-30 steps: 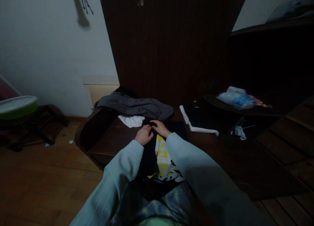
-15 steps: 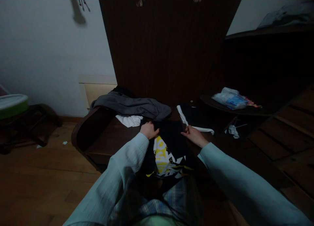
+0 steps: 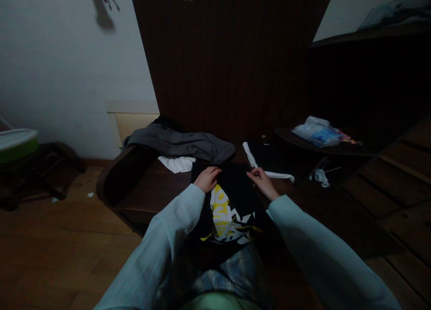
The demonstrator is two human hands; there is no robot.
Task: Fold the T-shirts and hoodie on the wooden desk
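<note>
A black T-shirt (image 3: 220,211) with a yellow and white print lies partly folded on the dark wooden bench seat (image 3: 148,189), its near end hanging towards my lap. At the shirt's far left part, my left hand (image 3: 207,180) has its fingers bent and closed on the fabric. My right hand (image 3: 264,183) pinches the shirt's far right edge between thumb and fingers. Just beyond that hand lies a folded black garment with white trim (image 3: 269,159). The dim light hides most of the folds in the black cloth.
A grey garment (image 3: 188,146) drapes over the bench's left arm, with a white cloth (image 3: 177,163) beside it. On the right, a dark shelf (image 3: 357,151) holds a plastic packet (image 3: 318,133). A green and white tub (image 3: 18,144) stands on a stool at far left.
My left hand has shifted slightly right along the shirt's far edge, its fingers drawn more together. My right hand has moved slightly left and up. The camera view has shifted a little.
</note>
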